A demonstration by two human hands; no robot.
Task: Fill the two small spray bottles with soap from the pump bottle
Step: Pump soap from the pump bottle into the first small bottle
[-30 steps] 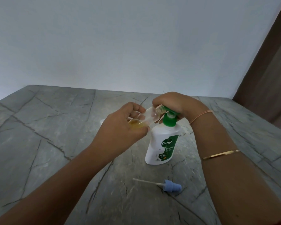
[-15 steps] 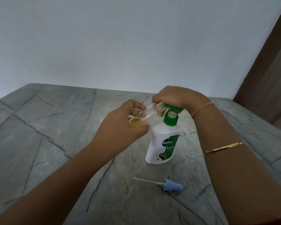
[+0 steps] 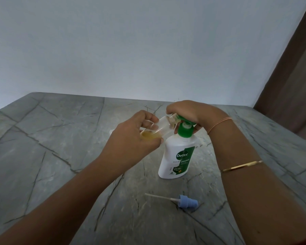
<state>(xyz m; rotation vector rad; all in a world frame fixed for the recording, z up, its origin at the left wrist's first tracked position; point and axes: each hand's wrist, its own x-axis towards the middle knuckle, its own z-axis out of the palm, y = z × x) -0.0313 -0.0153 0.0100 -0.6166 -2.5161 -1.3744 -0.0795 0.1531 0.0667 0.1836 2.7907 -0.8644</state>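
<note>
- I see a grey veined counter point(image 3: 60, 156) meeting a pale wall point(image 3: 131, 50) at its far edge.
- My left hand point(image 3: 131, 138) grips a tilted spray bottle point(image 3: 159, 128), its mouth at the nozzle.
- My right hand point(image 3: 187, 112) is closed over the pump bottle point(image 3: 177, 160), mid-counter.
- A blue sprayer cap point(image 3: 185, 201) lies toward the near edge; the left side is open.

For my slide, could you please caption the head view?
Left hand tilts small spray bottle under pump bottle nozzle; right hand presses pump.

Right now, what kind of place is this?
Probably a home, at a table or counter: grey veined stone-look tabletop against a plain white wall, a household soap pump bottle, and brown wood-like paneling at right.
</note>
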